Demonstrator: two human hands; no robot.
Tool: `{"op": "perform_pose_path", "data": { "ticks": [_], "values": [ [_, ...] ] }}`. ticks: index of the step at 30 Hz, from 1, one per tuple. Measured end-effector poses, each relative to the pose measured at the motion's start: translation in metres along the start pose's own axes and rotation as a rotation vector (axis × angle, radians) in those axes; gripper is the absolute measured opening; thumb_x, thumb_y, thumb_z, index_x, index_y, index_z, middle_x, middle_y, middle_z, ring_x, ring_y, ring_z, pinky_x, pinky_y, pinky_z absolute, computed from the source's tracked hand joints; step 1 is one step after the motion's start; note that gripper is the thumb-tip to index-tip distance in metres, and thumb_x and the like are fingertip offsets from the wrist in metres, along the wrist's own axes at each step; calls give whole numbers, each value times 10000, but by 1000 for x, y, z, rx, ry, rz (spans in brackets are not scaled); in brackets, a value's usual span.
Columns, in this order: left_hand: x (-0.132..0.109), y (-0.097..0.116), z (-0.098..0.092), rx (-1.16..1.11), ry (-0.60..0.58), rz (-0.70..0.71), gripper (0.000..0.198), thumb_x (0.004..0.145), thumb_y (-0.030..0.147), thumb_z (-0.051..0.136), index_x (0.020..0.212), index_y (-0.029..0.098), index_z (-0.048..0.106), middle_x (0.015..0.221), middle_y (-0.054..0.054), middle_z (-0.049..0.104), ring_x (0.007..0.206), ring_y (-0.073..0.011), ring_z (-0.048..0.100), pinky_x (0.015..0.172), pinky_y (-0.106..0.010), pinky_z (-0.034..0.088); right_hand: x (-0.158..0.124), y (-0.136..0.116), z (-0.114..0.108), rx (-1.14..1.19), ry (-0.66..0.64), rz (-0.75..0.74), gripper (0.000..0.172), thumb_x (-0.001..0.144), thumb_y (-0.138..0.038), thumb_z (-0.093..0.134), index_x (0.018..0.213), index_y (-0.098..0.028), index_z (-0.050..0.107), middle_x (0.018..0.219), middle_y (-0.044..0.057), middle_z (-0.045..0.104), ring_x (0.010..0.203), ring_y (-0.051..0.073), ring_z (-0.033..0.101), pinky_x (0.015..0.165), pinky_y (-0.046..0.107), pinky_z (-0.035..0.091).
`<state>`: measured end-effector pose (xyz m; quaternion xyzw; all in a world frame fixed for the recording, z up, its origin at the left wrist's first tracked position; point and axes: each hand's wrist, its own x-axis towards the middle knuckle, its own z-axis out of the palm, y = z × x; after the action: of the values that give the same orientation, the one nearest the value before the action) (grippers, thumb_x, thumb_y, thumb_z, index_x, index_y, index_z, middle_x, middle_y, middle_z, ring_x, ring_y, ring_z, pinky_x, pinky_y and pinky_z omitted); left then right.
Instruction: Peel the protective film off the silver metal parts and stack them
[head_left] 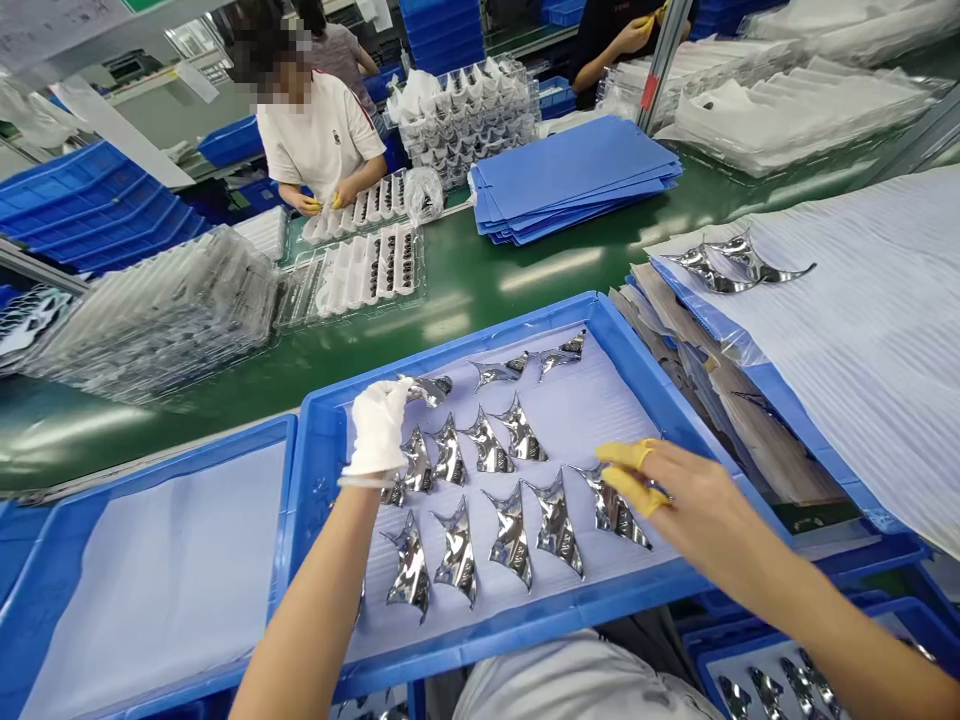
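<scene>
My left hand (377,428), in a white glove, is closed at the upper left of a blue tray (637,365). Its fingertips pinch the end of a shiny chrome-coloured, pointed part (431,389). My right hand (675,485) wears yellow finger covers and hovers at the tray's right side. Its fingers are stretched out and apart, close to another chrome part (615,512); whether they touch it I cannot tell. Several similar chrome parts (511,535) lie in rows on the tray's white lining. My left hand and forearm hide some of the left side.
A white-lined blue tray (172,560) sits at left. Chrome parts (720,265) lie on a white sheet (847,330) at right. Beyond are blue sheets (570,175), clear plastic trays (172,310) and a co-worker (322,135) across the green table (480,285). More parts (769,690) lie below right.
</scene>
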<state>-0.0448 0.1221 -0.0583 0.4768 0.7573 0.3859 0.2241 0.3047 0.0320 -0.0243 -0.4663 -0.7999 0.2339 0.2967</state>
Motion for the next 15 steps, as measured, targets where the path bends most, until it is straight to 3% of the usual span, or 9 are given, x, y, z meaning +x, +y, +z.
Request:
{"op": "perform_pose_path", "data": {
  "ticks": [2, 5, 8, 12, 15],
  "values": [
    [-25, 17, -13, -80, 29, -8, 287, 871, 433, 640, 829, 149, 651, 781, -31, 678, 724, -159, 629, 705, -303, 506, 2, -14, 19, 215, -50, 105, 264, 970, -218, 463, 1090, -160, 692, 923, 87, 731, 790, 198, 683, 711, 335, 554],
    [-74, 42, -27, -217, 12, -3, 295, 856, 480, 636, 920, 195, 676, 881, -23, 722, 750, -147, 638, 710, -272, 497, 9, -38, 47, 596, -105, 263, 289, 983, -285, 466, 1160, -183, 670, 1056, 90, 728, 962, 208, 682, 866, 371, 540],
    [-115, 53, -29, -472, 9, -35, 243, 751, 432, 761, 805, 203, 702, 894, -23, 753, 835, -176, 670, 789, -282, 506, 18, -59, 71, 1069, -201, 388, 312, 973, -388, 501, 1157, -190, 656, 1105, 90, 708, 1042, 201, 657, 922, 372, 519],
    [-145, 46, -15, -624, 11, 35, 202, 758, 421, 767, 828, 233, 739, 879, -2, 762, 828, -163, 684, 839, -285, 528, 25, -77, 90, 1576, -361, 500, 308, 887, -463, 639, 920, -158, 664, 858, 51, 694, 788, 145, 639, 802, 314, 517],
    [-159, 30, -9, -604, -24, -69, 241, 793, 475, 716, 883, 254, 751, 937, -15, 764, 866, -202, 711, 875, -345, 556, 24, -79, 92, 1714, -412, 568, 330, 786, -448, 761, 765, -157, 607, 650, -20, 589, 595, 95, 541, 631, 250, 465]
  ]
}}
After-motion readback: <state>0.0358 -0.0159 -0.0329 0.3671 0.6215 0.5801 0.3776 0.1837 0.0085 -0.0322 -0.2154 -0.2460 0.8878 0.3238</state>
